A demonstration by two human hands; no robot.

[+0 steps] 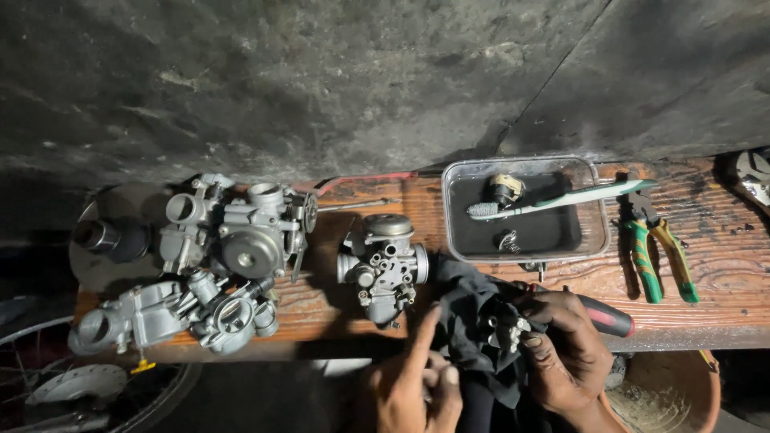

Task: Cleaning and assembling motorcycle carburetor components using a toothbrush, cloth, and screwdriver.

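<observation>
My right hand (565, 353) grips a small metal carburetor part (505, 330) wrapped in a black rag (473, 313) at the bench's front edge. My left hand (417, 385) holds the same rag from below and to the left, one finger stretched up along the cloth. Just left of the rag, a grey carburetor (383, 261) sits on the wooden bench (722, 265).
Two more carburetors (233, 228) (180, 313) lie at the bench's left end. A clear tray (597, 240) holds dark liquid, a toothbrush (553, 200) and small parts. Green-handled pliers (658, 248) lie to the right, a red-and-black screwdriver handle (605, 317) by my right hand. An orange bucket (710, 393) stands below.
</observation>
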